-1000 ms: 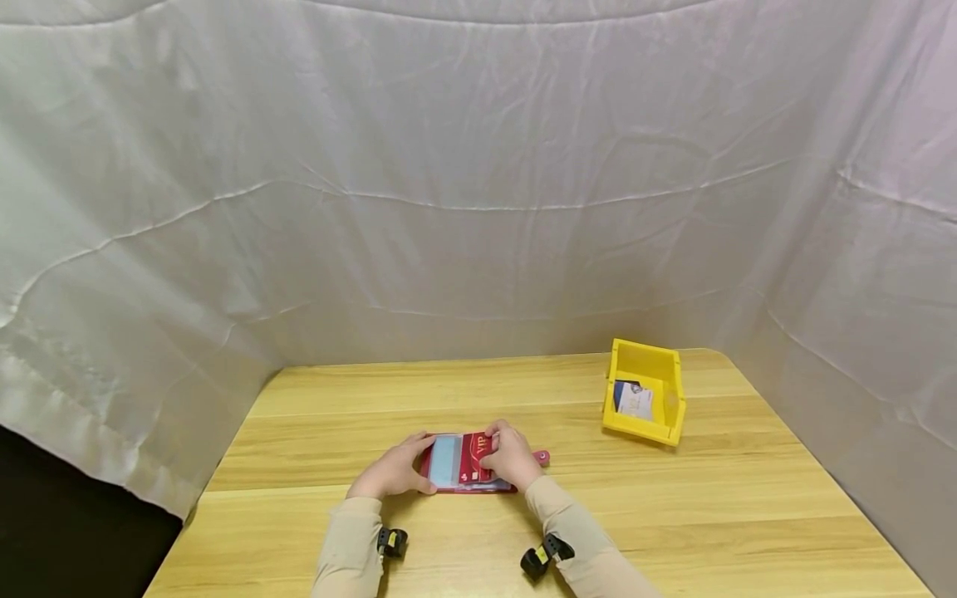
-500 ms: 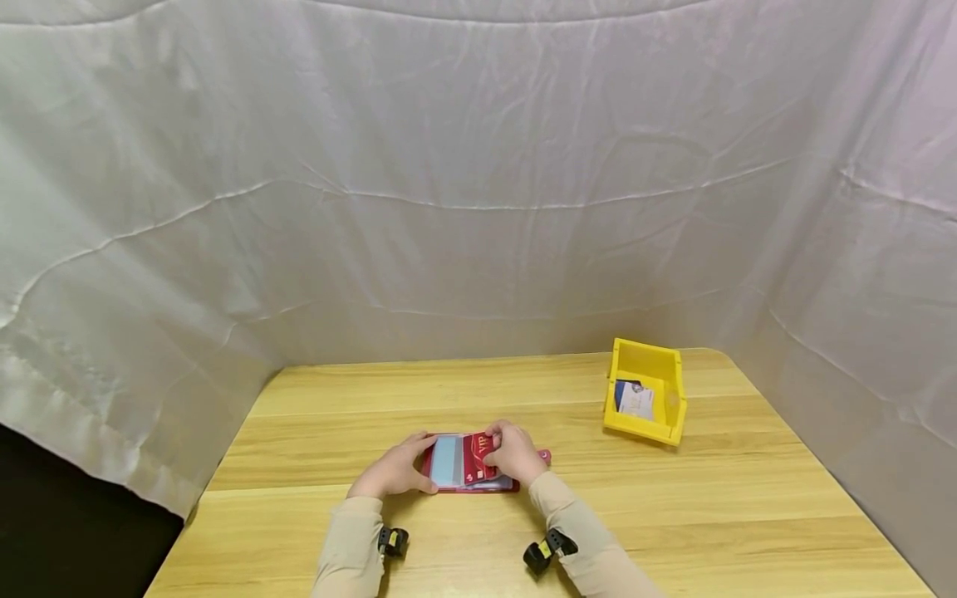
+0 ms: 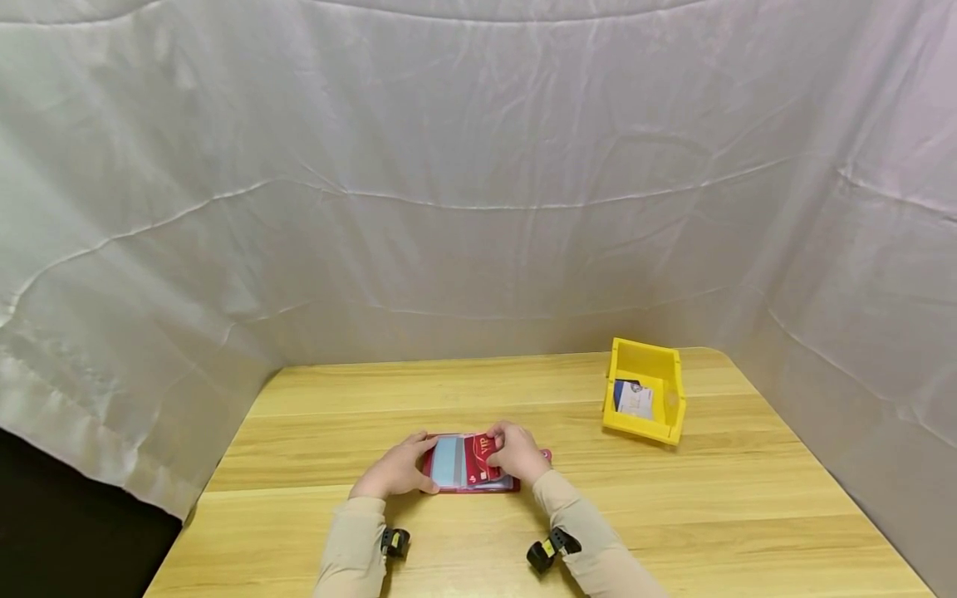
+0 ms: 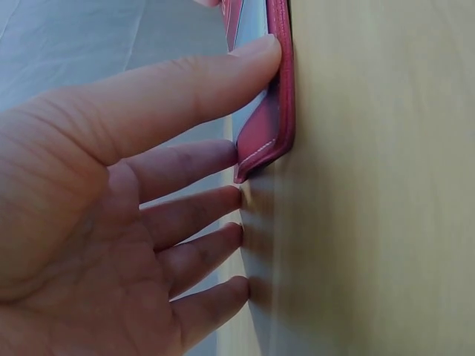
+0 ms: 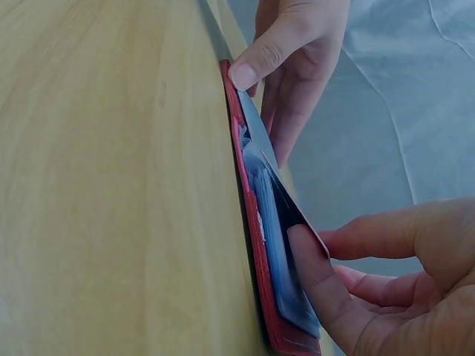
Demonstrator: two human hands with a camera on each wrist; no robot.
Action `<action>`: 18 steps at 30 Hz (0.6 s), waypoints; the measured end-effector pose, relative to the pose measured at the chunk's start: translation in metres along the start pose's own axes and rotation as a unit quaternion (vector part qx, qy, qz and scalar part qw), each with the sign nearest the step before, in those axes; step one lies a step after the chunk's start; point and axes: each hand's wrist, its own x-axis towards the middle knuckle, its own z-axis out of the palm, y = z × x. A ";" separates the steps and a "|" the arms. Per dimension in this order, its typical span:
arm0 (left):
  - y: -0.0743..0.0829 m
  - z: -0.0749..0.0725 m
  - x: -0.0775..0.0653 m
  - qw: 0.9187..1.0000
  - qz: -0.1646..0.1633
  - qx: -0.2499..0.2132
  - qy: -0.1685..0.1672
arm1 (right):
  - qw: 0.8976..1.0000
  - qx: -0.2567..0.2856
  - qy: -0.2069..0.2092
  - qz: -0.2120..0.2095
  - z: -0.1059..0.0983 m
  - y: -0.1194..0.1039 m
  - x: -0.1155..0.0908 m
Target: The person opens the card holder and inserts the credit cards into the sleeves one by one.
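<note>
A red card holder (image 3: 444, 462) lies unfolded on the wooden table, its clear sleeves showing. My left hand (image 3: 395, 471) holds its left end, thumb on the near edge and index finger at the far edge; the other fingertips reach past the corner in the left wrist view. Over the right half, a red VIP card (image 3: 475, 462) is pinched between thumb and fingers of my right hand (image 3: 517, 453). In the right wrist view the card (image 5: 291, 194) slants up from the stack of clear sleeves (image 5: 276, 256), its left end low against them. A snap strap (image 3: 547, 454) shows behind my right hand.
At the back right of the table stands a yellow bin (image 3: 645, 359). Inside it lie a white card (image 3: 636, 400) and a dark blue card (image 3: 619, 390). Grey curtains (image 3: 478, 249) hang behind the table and along both sides.
My right hand and the red card have shifted slightly to the right across the holder, and the card's tilt has changed a little. The left hand stays at the left end.
</note>
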 end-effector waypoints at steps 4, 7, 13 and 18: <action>0.002 0.000 0.000 1.000 0.002 0.010 0.000 | 1.000 -0.001 0.001 -0.002 -0.001 0.000 0.000; 0.002 -0.001 -0.001 1.000 0.003 0.007 -0.005 | 1.000 -0.001 -0.001 0.000 -0.002 0.000 0.000; 0.001 -0.003 -0.003 1.000 0.004 -0.009 -0.020 | 1.000 -0.007 -0.006 0.001 -0.005 -0.001 -0.001; 0.000 -0.003 -0.002 1.000 0.008 0.002 -0.019 | 1.000 -0.014 -0.009 -0.009 -0.006 0.000 0.000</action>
